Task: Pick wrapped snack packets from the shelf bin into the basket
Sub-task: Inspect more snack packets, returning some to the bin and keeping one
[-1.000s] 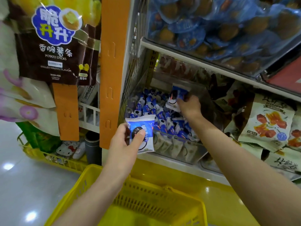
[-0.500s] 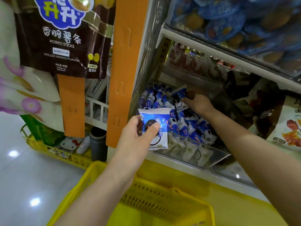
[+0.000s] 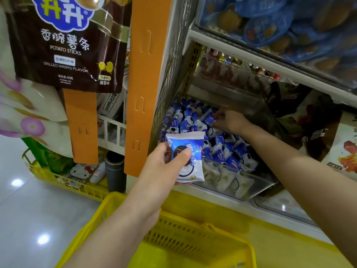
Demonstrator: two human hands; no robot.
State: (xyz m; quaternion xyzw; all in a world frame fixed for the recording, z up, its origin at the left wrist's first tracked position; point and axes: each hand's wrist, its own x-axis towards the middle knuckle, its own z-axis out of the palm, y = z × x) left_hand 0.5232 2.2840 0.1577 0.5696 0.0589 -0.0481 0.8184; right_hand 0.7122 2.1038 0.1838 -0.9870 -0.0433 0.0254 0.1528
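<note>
The packet you have already picked sits upright in your left hand, thumb across its front and fingers behind. It is parked in front of the bin, above the basket, probably so the other hand can work freely. Your right hand is deep in the bin, fingers curled and pinching a second packet on top of the heap.

That makes one packet in each hand. The heap holds dozens, too many to count, and none is visible in the basket, though most of its floor is out of view. The bin tilts forward, so the stock slides toward its clear front.

Further out there are two orange strips, one bag of potato sticks and one more yellow crate on the floor.
</note>
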